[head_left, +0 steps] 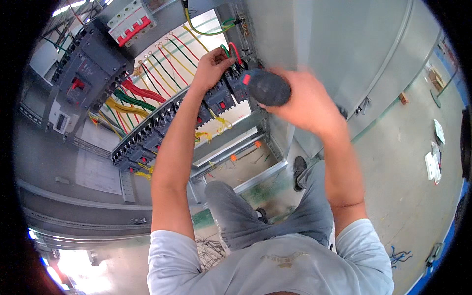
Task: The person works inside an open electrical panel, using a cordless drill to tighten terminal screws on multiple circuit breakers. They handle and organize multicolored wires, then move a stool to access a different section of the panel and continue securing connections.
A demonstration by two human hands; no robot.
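My left hand (pixel 212 70) reaches to the upper end of a row of dark moulded breakers (pixel 216 101). Its fingers are pinched at a short looped green wire (pixel 225 48), and a red wire (pixel 235 50) curves beside it. In my right hand (pixel 307 101), slightly blurred, is a black cordless drill (pixel 269 88) with a red patch. Its rounded end faces up and hides the tool's tip and the breaker terminals under it. Several thin red, yellow and green wires (pixel 169 64) with looped ends stand out from the far side of the breaker row.
A large dark breaker (pixel 91 73) and a smaller one with red levers (pixel 132 28) sit at upper left. Thick coloured wires (pixel 140 93) leave the large breaker. A grey cabinet door (pixel 339 44) stands at right. The cabinet's lower frame rail (pixel 260 177) crosses before my legs.
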